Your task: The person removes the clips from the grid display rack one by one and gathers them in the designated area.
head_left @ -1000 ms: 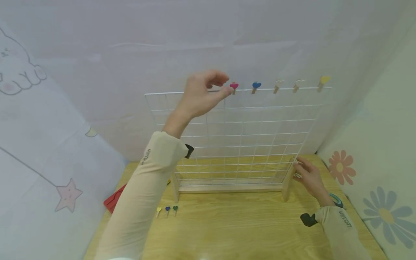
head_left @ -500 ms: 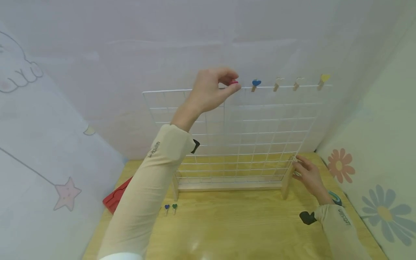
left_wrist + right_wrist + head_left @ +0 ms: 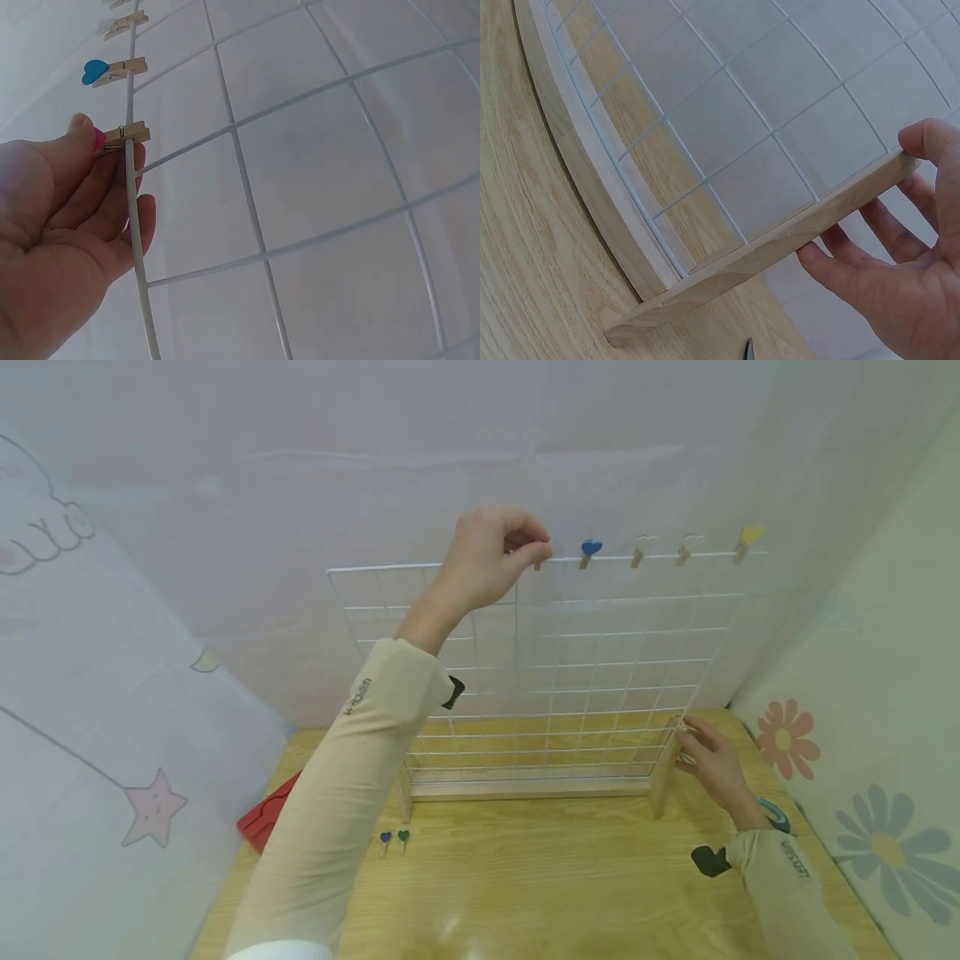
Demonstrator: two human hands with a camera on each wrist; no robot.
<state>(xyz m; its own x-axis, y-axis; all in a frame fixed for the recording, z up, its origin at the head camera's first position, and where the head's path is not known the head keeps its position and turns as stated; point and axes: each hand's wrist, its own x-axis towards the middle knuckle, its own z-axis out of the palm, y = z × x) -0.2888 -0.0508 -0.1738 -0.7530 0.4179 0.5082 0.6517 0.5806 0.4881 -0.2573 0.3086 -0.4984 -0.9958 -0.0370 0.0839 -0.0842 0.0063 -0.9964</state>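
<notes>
My left hand is at the top wire of a white grid panel. Its thumb and fingers pinch a small wooden clothespin with a pink heart, whose jaws sit across that wire; in the head view the heart is hidden by the fingers. Further right along the wire are a blue heart clothespin, two white-topped clothespins and a yellow heart clothespin. My right hand grips the upper end of the wooden side post, thumb on one side and fingers on the other.
On the table lie a dark blue heart clothespin and a green one. A red tray is partly behind the left sleeve. Beside the right wrist is a teal looped handle. A pale cloth wall stands close behind the panel.
My left hand has shifted slightly right and up, and its fingers now cover the pink heart. A loose yellow clothespin has gone out of sight behind the sleeve. My right hand stays on the post.
</notes>
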